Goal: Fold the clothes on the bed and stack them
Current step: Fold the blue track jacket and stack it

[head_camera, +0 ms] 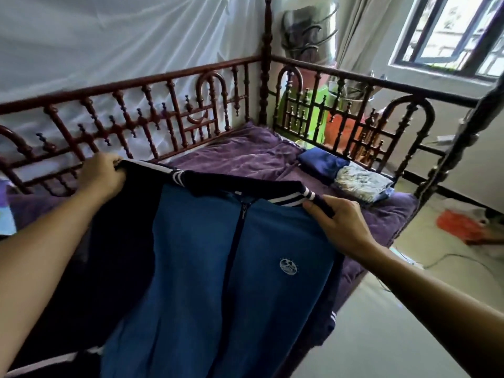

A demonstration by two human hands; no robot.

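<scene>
Now L hand (102, 176) & R hand (341, 227): fingers clenched, gripping jacket (204, 268) shoulders.

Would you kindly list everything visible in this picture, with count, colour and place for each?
jacket: one, blue with navy sleeves and a white-striped collar, held up over the bed's near side
folded clothes: at least two, dark blue and pale patterned, on the bed's far right, by the rail
sheet: one, purple, covering the bed
bed rail: one, reddish-brown turned wood, around the bed's far sides
net: one, white, behind the rail
window: one, dark-framed, upper right
orange item: one, on the floor at right, blurred
left hand: grip on the jacket's shoulder, left
right hand: grip on the jacket's other shoulder
</scene>
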